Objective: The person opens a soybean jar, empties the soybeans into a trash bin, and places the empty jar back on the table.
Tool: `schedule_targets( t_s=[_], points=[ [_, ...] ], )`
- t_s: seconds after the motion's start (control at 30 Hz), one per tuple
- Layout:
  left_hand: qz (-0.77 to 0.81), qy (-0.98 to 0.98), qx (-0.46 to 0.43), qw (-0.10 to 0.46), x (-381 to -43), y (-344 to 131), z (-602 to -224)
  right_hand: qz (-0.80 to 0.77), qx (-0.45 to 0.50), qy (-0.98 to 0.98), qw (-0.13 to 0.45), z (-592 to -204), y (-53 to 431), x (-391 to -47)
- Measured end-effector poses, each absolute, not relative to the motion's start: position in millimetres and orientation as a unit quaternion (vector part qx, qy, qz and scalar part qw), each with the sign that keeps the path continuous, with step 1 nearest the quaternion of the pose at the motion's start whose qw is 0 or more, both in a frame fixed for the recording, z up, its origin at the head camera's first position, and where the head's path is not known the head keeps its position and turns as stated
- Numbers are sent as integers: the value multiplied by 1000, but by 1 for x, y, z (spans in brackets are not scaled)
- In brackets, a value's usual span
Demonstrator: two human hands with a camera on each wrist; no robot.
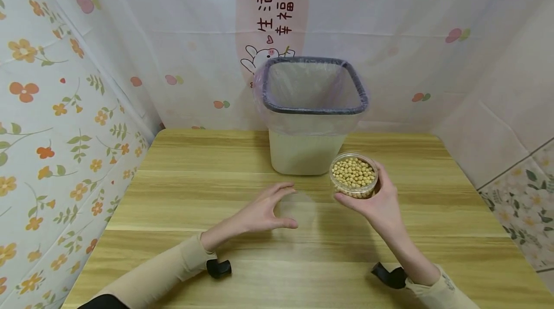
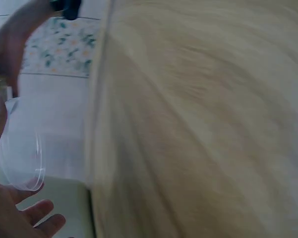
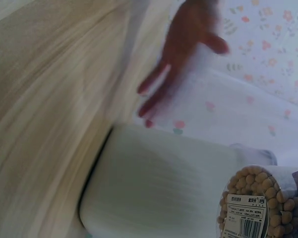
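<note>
My right hand [image 1: 384, 205] grips a clear round plastic jar [image 1: 352, 192] filled with yellow soybeans [image 1: 354, 172]. The jar has no lid on it, and the beans come up near its rim. A white label with a barcode [image 3: 245, 218] shows on the jar in the right wrist view. To the left, my left hand [image 1: 261, 212] holds a clear round lid [image 1: 301, 209] by its edge, between thumb and curved fingers. The lid [image 2: 22, 151] is see-through in the left wrist view. Both hands are over the table, the jar just in front of the bin.
A cream bin [image 1: 307, 150] with a dark rim and thin plastic liner stands at the table's back edge. The wooden table [image 1: 195, 165] runs under both arms. Patterned curtains [image 1: 186, 49] hang behind and to the left.
</note>
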State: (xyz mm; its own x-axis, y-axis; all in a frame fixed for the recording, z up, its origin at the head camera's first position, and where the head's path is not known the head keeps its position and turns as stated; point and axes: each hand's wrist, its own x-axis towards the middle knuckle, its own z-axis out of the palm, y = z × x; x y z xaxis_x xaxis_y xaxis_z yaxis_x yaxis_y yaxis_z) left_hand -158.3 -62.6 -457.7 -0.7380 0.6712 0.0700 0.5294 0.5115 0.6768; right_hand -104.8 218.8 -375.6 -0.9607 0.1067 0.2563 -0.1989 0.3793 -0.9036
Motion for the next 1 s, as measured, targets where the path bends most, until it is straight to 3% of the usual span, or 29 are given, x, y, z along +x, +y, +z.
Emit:
schedule_targets(
  t_s=[0.5,1.0],
  points=[
    [190,885,407,122,-155,-59,-478,555,26,-817,152,-362,220,-101],
    [194,894,389,111,-158,-60,-465,540,33,-823,170,-351,221,-100]
  ],
)
